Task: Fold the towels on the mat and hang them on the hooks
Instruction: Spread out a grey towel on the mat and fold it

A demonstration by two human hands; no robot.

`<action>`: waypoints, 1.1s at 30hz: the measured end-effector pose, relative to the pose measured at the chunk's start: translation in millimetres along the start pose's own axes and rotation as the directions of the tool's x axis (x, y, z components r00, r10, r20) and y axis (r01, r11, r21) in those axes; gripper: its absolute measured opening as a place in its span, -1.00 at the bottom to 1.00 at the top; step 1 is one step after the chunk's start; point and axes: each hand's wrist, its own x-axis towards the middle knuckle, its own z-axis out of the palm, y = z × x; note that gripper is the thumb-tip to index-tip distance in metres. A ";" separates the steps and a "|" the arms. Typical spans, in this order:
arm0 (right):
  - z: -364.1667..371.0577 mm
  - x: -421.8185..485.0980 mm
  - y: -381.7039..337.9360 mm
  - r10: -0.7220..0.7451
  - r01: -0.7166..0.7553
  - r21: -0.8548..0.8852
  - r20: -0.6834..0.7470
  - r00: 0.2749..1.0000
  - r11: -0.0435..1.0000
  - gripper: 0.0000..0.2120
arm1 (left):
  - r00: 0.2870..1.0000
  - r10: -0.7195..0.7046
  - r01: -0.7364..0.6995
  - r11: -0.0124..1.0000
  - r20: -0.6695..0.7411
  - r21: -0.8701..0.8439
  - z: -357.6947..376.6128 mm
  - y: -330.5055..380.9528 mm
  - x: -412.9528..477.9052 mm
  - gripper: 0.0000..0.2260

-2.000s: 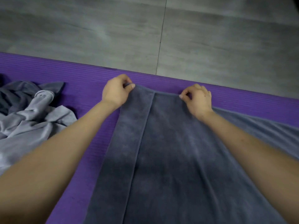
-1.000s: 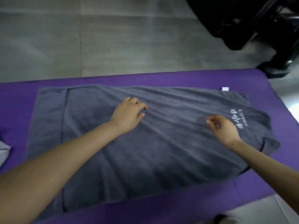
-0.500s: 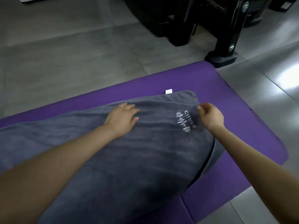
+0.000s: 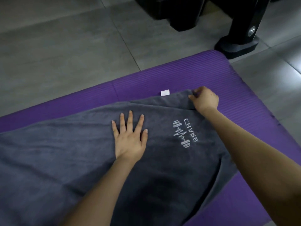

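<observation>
We have the dark grey towel (image 4: 65, 152) lying across the purple mat (image 4: 179, 75), spread mostly flat with shallow wrinkles, its left part running out of view. Our left hand (image 4: 130, 137) lies palm down on the towel near the middle, fingers straight and splayed wide, holding nothing. Our right hand (image 4: 205, 99) is at the towel's far right corner, fingers curled and pinching the edge there; its thumb side is partly hidden, so we can't tell how much cloth is in the pinch. A white embroidered logo (image 4: 185, 133) with lettering sits on the towel between the two hands, nearer the right forearm, and reads mirrored from here. A small white label (image 4: 165, 92) sticks out from the towel's far edge onto the mat, just left of the right hand. At the right end of the towel a lower layer shows past the top layer. The mat lies on a grey tiled floor (image 4: 65, 46). A black equipment base (image 4: 237, 44) stands on the floor just beyond the mat's far right corner.
</observation>
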 end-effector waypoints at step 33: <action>-62.7 -160.0 163.9 -0.532 0.518 -0.179 -0.038 0.846 0.837 -0.84 | 0.919 0.387 -0.387 0.839 -0.079 -0.383 -29.1 16.0 -117.2 -0.71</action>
